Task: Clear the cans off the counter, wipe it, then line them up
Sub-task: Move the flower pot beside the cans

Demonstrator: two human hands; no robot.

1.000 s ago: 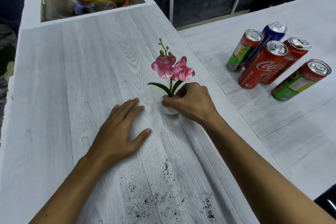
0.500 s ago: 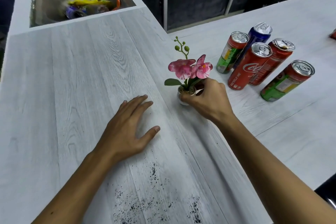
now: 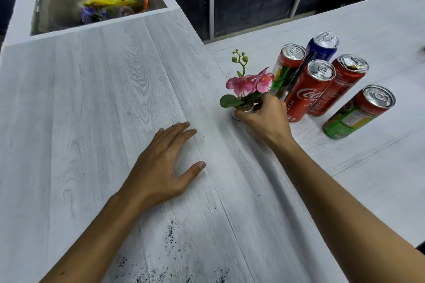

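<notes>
White Coca-Cola script on red can (image 3: 307, 93), "CLE ME" printed near its base

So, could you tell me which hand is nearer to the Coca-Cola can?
Right. The right hand grips the flower pot just beside the Coca-Cola can; the left hand lies flat on the counter, farther away.

The left hand (image 3: 161, 167) lies palm down, fingers spread and flat, thumb splayed out to the side, forearm bare. The right hand (image 3: 266, 119) reaches farther forward on an outstretched bare arm, fingers curled in a pinch, apparently gripping something small between thumb and fingertips.
</notes>
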